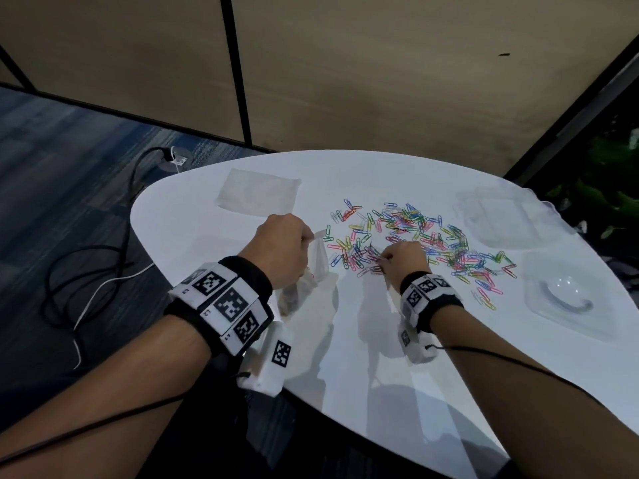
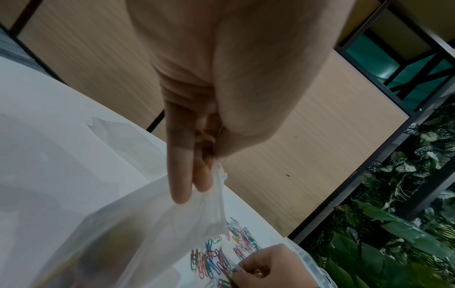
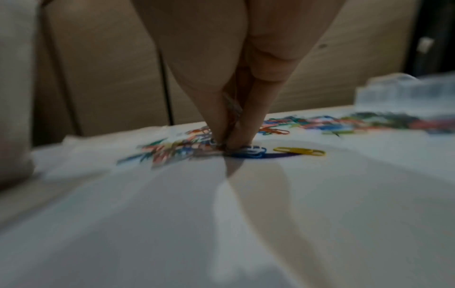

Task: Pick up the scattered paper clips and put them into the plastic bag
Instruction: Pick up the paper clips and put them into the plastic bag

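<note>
With our left hand (image 1: 280, 248) pinching the limp, light plastic bag (image 1: 316, 267) by its rim near the tabletop's left edge, our right hand (image 1: 404, 259) pinches small, slippery paper clips (image 1: 415, 236) from mid-table, best gripped flat between fingertips.

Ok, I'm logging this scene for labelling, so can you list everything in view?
table: one, white, under everything
paper clips: a large scattered heap, mixed colours, middle of the table
plastic bag: one, clear, hanging from the left hand, some clips inside
flat bag: one, clear, far left of the table
plastic containers: two, clear, right side of the table
cables: black and white, on the floor at left
left hand: pinches the bag's top
right hand: pinches clips at the heap's near edge
</note>
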A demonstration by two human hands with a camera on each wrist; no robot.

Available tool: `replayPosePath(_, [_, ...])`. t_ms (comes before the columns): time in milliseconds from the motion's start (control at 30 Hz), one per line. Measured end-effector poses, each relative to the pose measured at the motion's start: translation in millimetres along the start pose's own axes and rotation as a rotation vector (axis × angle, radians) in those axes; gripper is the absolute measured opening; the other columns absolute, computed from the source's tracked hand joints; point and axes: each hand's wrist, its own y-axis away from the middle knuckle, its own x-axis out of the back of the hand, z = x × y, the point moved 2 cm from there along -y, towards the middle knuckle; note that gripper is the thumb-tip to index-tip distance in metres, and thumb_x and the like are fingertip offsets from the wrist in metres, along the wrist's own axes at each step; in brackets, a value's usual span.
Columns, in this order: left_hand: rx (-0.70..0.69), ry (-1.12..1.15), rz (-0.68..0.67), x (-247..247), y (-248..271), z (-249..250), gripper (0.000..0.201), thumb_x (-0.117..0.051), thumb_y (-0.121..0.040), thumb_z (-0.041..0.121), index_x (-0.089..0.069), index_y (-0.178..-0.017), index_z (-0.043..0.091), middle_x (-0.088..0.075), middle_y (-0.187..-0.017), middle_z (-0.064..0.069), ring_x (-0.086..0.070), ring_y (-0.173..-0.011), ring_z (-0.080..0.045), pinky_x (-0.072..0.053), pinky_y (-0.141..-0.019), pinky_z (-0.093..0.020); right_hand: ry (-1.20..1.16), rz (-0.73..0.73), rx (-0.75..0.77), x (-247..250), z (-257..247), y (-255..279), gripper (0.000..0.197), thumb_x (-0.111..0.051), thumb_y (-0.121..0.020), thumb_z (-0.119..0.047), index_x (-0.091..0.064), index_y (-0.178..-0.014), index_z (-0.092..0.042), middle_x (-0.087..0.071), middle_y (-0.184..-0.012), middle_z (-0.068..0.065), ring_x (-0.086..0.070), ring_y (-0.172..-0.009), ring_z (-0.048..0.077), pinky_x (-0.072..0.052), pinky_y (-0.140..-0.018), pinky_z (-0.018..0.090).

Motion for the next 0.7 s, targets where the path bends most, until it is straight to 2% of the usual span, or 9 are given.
replayPosePath(67, [-0.002,-0.005,-0.007,0.8,0.1,1.3,0.031,-0.043,-0.093,0.001,-0.072,-0.081,0.001,-0.071,-0.079,-0.022,-0.071,-0.077,-0.037,-0.062,-0.075,-0.044,-0.159,-0.002,-0.096,10.7,10.5,0.9,0.021,-0.067,-0.089,-0.024,-0.078,-0.080,-0.009,-0.075,-0.079,0.006,-0.070,-0.075,0.021,-0.050,-0.069,0.020])
replayPosePath(133, [0.001,-0.008,-0.015,1.2,-0.1,2.4,0.031,-0.044,-0.095,0.003,-0.073,-0.082,0.003,-0.071,-0.082,-0.021,-0.072,-0.078,-0.037,-0.062,-0.076,-0.044,-0.404,-0.040,-0.190,20.5,20.1,3.7,0.015,-0.073,-0.084,-0.026,-0.079,-0.079,-0.013,-0.076,-0.078,0.003,-0.072,-0.077,0.018,-0.055,-0.077,0.024])
replayPosePath(233, [0.007,-0.014,-0.021,0.6,-0.6,5.3,0.030,-0.045,-0.096,0.004,-0.069,-0.080,0.004,-0.069,-0.084,-0.018,-0.074,-0.072,-0.035,-0.064,-0.073,-0.041,-0.983,-0.141,-0.276,37.7,12.7,10.7,0.007,-0.078,-0.079,-0.013,-0.078,-0.077,-0.006,-0.076,-0.090,0.016,-0.074,-0.084,0.024,-0.057,-0.089,0.034])
replayPosePath(300, [0.010,-0.025,-0.021,0.2,-0.1,7.8,0.031,-0.045,-0.097,0.004,-0.063,-0.072,0.008,-0.065,-0.081,-0.015,-0.074,-0.070,-0.034,-0.063,-0.071,-0.038,-1.288,-0.232,-0.238,50.9,-5.7,16.4,0.015,-0.072,-0.083,-0.004,-0.072,-0.093,0.007,-0.071,-0.105,0.024,-0.073,-0.086,0.023,-0.058,-0.086,0.029])
replayPosePath(367, [0.013,-0.033,-0.025,-0.1,0.6,10.6,0.032,-0.045,-0.098,0.004,-0.063,-0.070,0.005,-0.063,-0.077,-0.014,-0.074,-0.069,-0.034,-0.062,-0.067,-0.035,-1.396,-0.373,-0.147,62.1,-29.6,27.3,0.026,-0.068,-0.086,-0.003,-0.065,-0.107,0.013,-0.070,-0.106,0.022,-0.072,-0.089,0.020,-0.058,-0.081,0.023])
replayPosePath(500, [0.020,-0.014,-0.018,-0.3,1.5,14.0,0.046,-0.046,-0.096,0.003,-0.045,-0.055,0.023,-0.062,-0.076,-0.013,-0.074,-0.070,-0.032,-0.064,-0.073,-0.042,-1.261,-0.524,-0.013,65.7,-70.6,53.7,0.024,-0.068,-0.085,-0.002,-0.067,-0.105,0.012,-0.073,-0.093,0.016,-0.072,-0.080,0.018,-0.057,-0.076,0.020])
replayPosePath(567, [0.025,0.004,-0.016,-0.7,2.7,14.9,0.045,-0.045,-0.095,0.003,-0.045,-0.055,0.024,-0.061,-0.075,-0.012,-0.074,-0.067,-0.031,-0.064,-0.072,-0.042,-1.099,-0.466,0.055,58.9,-83.3,62.4,0.021,-0.070,-0.084,0.001,-0.068,-0.102,0.011,-0.072,-0.089,0.016,-0.071,-0.073,0.018,-0.059,-0.077,0.024])
replayPosePath(633, [0.024,0.016,-0.028,-1.8,4.0,15.7,0.042,-0.045,-0.093,0.002,-0.052,-0.057,0.021,-0.064,-0.074,-0.013,-0.074,-0.067,-0.032,-0.064,-0.071,-0.043,-0.799,-0.333,0.171,50.3,-91.2,65.8,0.020,-0.072,-0.082,-0.003,-0.073,-0.102,-0.001,-0.074,-0.089,0.010,-0.070,-0.078,0.017,-0.058,-0.085,0.031])
replayPosePath(700, [0.024,0.019,-0.036,-2.9,3.6,14.8,0.032,-0.046,-0.092,0.002,-0.065,-0.068,0.012,-0.069,-0.079,-0.016,-0.074,-0.075,-0.035,-0.063,-0.074,-0.043,-0.636,-0.266,0.240,42.7,-100.0,70.7,0.027,-0.067,-0.074,-0.007,-0.076,-0.099,-0.012,-0.074,-0.088,0.003,-0.065,-0.079,0.014,-0.053,-0.083,0.033])
